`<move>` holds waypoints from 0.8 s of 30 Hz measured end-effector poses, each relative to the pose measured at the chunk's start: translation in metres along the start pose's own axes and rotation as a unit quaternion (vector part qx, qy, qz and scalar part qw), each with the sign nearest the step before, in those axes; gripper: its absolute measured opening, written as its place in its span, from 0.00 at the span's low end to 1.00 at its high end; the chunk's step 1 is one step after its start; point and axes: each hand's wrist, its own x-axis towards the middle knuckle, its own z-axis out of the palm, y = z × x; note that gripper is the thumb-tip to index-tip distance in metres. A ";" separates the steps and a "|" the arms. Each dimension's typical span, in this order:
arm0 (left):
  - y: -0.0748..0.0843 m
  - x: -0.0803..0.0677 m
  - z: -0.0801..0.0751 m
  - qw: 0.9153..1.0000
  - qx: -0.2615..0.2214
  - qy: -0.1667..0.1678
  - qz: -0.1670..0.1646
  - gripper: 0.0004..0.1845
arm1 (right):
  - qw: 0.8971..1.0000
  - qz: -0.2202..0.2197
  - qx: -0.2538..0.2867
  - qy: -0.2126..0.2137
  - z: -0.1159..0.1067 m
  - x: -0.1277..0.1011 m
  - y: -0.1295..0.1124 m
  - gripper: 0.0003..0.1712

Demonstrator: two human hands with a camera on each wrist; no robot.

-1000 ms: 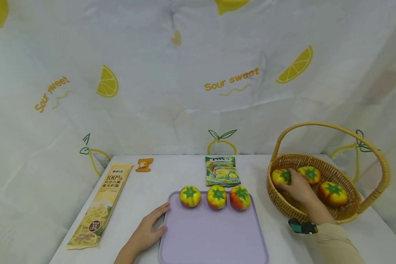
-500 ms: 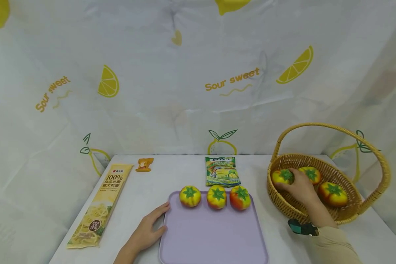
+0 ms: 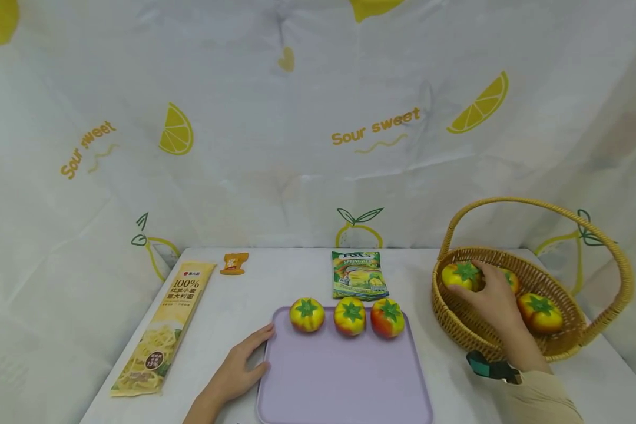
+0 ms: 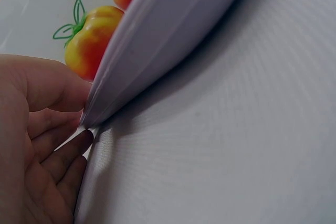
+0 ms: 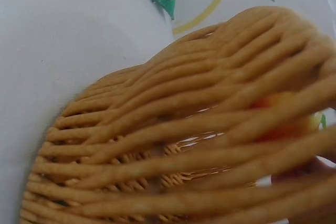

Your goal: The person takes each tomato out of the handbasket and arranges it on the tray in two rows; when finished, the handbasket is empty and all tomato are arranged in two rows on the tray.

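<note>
Gripping a toy tomato (image 3: pixel 460 275) at the far-left inside of the wicker basket (image 3: pixel 604 318), the right hand (image 3: pixel 495 300) curls fingers over the fruit; tomato sits just above the rim line, against the basket wall. Left hand (image 3: pixel 241 368) lies flat, fingers relaxed, on the counter (image 3: pixel 244 288), fingertips touching the left edge of the lilac tray (image 3: pixel 344 383), which carries three toy tomatoes (image 3: pixel 350 316) in a row along its far edge.

Doing it well (judgement): keep the grip round the body, not the green calyx; clear the rim and pass beneath the hoop handle w/o snagging; left hand steadying the tray is useful.

Hard to make out: a second basket tomato is mostly covered by the right hand; a third (image 3: pixel 539 312) is clear. Right-wrist view is blurred weave w/ only an orange patch (image 5: pixel 283 116). Left-wrist view shows the tray edge (image 4: pixel 157 40) and finger contact, little else. Small orange packet (image 3: pixel 235 262) unreadable; spaghetti pack (image 3: pixel 169 327) and green snack bag (image 3: pixel 358 274) lie apart.
</note>
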 end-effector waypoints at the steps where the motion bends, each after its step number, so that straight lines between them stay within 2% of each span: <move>1: 0.000 0.000 0.000 1.000 -0.001 0.000 -0.001 0.33 | 1.000 -0.003 0.000 0.004 -0.001 -0.001 -0.001 0.50; 7: 0.002 0.000 -0.001 1.000 -0.008 -0.007 -0.015 0.33 | 1.000 -0.017 0.001 0.023 -0.005 -0.009 -0.014 0.49; 13: 0.002 0.000 0.000 1.000 -0.002 -0.001 -0.008 0.33 | 0.998 -0.046 0.019 0.031 -0.006 -0.021 -0.035 0.48; 19: 0.003 0.000 -0.001 1.000 -0.004 -0.009 -0.013 0.32 | 0.994 -0.090 0.035 0.043 0.007 -0.035 -0.056 0.44; 24: 0.001 0.000 -0.001 1.000 0.004 -0.002 0.009 0.32 | 0.990 -0.126 0.052 0.041 0.020 -0.046 -0.075 0.43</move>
